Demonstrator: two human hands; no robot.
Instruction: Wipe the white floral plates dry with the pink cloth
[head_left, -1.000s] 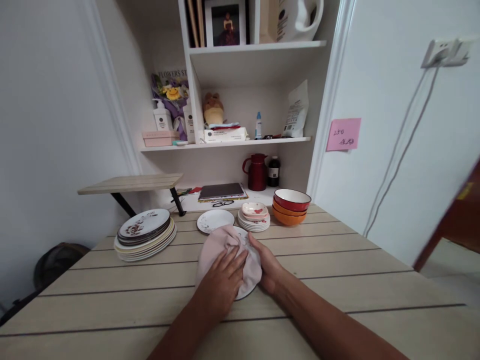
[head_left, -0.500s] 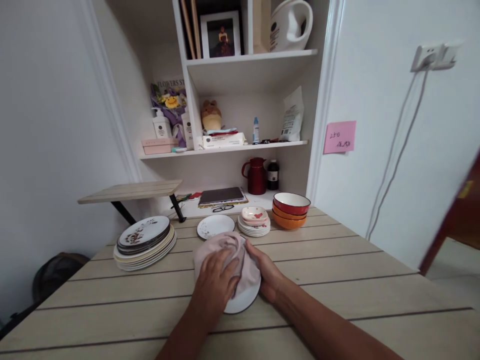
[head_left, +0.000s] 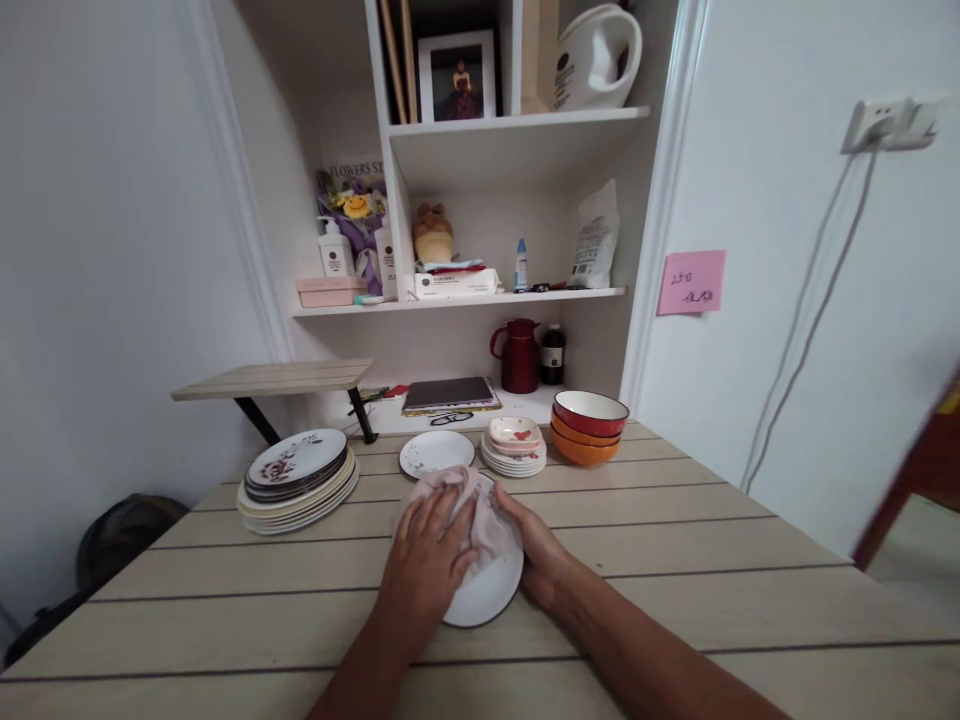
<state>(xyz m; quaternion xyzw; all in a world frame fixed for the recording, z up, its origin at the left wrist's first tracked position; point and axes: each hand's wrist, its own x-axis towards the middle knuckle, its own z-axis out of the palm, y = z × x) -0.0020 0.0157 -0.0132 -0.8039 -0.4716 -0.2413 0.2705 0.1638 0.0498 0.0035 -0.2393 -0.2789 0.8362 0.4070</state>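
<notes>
A white plate (head_left: 489, 592) with a dark rim lies flat on the wooden table (head_left: 675, 560) in front of me. My left hand (head_left: 426, 560) presses a pink cloth (head_left: 487, 520) down on the plate, fingers curled over the cloth. My right hand (head_left: 541, 553) rests against the plate's right edge, fingers closed round the rim and touching the cloth.
A stack of large plates (head_left: 298, 478) stands at the left. A small white plate (head_left: 436, 453), a stack of small dishes (head_left: 514, 447) and stacked red and orange bowls (head_left: 589, 426) line the far side. Shelves (head_left: 465, 295) with bottles and a red jug (head_left: 517, 355) lie behind.
The cloth has bunched toward the plate's far side under my left hand, baring more of the plate's near white surface. My right hand stays on the rim.
</notes>
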